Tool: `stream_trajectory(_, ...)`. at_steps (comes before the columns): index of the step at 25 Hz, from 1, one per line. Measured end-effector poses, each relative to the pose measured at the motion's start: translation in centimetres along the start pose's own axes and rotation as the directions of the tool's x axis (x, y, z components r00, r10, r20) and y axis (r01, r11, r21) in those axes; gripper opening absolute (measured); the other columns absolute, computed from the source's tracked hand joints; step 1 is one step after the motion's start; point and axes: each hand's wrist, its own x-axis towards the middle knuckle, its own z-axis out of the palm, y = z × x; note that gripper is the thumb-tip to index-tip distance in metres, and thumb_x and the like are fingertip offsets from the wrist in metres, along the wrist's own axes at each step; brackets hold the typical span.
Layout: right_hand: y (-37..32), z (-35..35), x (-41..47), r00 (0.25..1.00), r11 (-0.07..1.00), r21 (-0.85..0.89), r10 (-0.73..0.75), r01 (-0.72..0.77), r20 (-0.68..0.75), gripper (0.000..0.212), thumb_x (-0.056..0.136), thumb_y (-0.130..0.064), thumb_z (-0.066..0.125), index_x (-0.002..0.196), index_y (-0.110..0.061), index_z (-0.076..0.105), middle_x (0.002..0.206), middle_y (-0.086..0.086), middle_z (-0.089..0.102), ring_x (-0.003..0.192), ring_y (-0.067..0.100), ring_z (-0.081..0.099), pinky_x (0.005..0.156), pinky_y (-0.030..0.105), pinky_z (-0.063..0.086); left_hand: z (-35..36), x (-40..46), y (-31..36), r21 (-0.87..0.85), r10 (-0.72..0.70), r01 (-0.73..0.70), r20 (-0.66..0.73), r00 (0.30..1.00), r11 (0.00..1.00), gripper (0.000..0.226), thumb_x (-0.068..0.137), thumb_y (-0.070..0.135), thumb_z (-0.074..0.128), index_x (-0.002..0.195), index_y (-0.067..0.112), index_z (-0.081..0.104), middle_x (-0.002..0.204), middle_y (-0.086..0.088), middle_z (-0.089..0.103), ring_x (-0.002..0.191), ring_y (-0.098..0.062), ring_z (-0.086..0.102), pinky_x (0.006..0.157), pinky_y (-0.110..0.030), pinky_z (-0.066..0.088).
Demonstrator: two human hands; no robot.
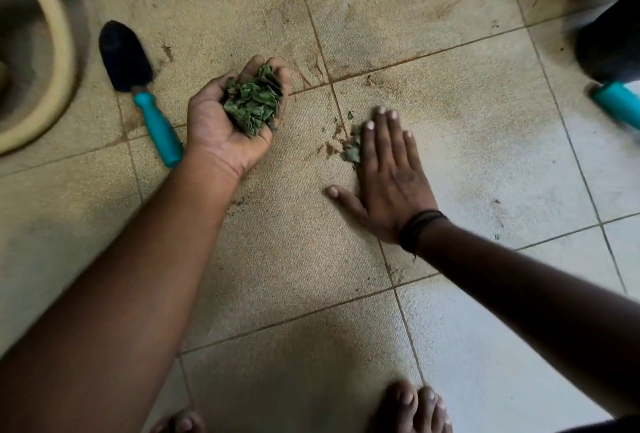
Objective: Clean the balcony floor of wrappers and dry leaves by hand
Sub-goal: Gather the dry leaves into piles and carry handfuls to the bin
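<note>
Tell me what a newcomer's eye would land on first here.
First, the left hand, cupped palm up at centre and holding a heap of green leaves. Next, the right hand, flat on the tiled floor with straight fingers, against a few scraps at its edge. Then the trowel with a teal handle, lying on the floor left of the cupped hand.

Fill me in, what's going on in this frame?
A person is crouched over a tiled floor, clearing leaves by hand. The left hand is cupped palm up and holds a clump of leaves. The right hand lies flat on the tile, fingers straight, against a small pile of leaf bits at its edge. A teal-handled trowel lies on the floor beside the left hand, untouched.
</note>
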Motion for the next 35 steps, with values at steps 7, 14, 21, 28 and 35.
stream_trajectory(7,-1.7,-0.7,-2.6,0.906,0.904,0.09,-0.408,0.418,-0.11,0.09,0.098,-0.069,0.012,0.16,-0.004,0.004,0.166,0.02,0.002,0.155,0.035,-0.002,0.125,0.053,0.006,-0.3,0.2,0.7,-0.06,0.07,-0.072,-0.04,0.997,0.996,0.046,0.103,0.022,0.034,0.1,-0.007,0.07,0.105,-0.024,0.07,0.094,-0.038,0.071,0.086,-0.039,0.059)
stream_trajectory(14,-2.8,0.7,-0.7,0.813,0.811,-0.065,-0.578,0.582,0.074,0.097,0.096,-0.075,0.016,0.16,-0.004,0.0,0.168,0.017,-0.005,0.156,0.03,-0.006,0.125,0.05,0.004,-0.4,-0.2,-1.9,-0.045,0.028,-0.031,-0.063,0.998,0.999,0.043,0.102,0.021,0.037,0.099,-0.007,0.07,0.104,-0.024,0.071,0.097,-0.037,0.071,0.098,-0.038,0.055)
stream_trajectory(21,1.3,-1.2,3.5,0.939,0.932,-0.127,-0.344,0.34,-0.013,0.097,0.096,-0.075,0.01,0.16,-0.003,0.005,0.168,0.016,0.002,0.156,0.029,-0.002,0.125,0.05,0.006,0.4,-0.1,-2.6,-0.01,0.038,-0.039,-0.061,0.997,0.999,0.045,0.104,0.022,0.035,0.102,-0.006,0.07,0.104,-0.023,0.072,0.096,-0.035,0.072,0.093,-0.037,0.057)
stream_trajectory(28,5.6,-3.9,7.3,0.957,0.931,0.326,-0.072,0.166,-0.282,0.068,0.105,-0.045,0.031,0.157,-0.001,0.024,0.164,0.02,0.021,0.154,0.034,0.014,0.125,0.048,0.018,0.1,-0.2,-3.7,0.041,-0.003,0.006,-0.066,0.998,0.999,0.043,0.103,0.022,0.037,0.1,-0.003,0.072,0.108,-0.02,0.072,0.1,-0.033,0.07,0.102,-0.034,0.05)
stream_trajectory(35,5.0,-3.3,8.5,0.893,0.884,0.126,-0.446,0.45,-0.056,0.065,0.105,-0.045,0.018,0.156,-0.006,0.032,0.165,0.015,0.024,0.155,0.029,0.015,0.125,0.047,0.021,0.6,-0.6,-4.8,0.01,-0.03,0.031,-0.075,0.997,0.999,0.043,0.105,0.022,0.036,0.105,-0.005,0.07,0.107,-0.022,0.072,0.098,-0.035,0.072,0.091,-0.037,0.058)
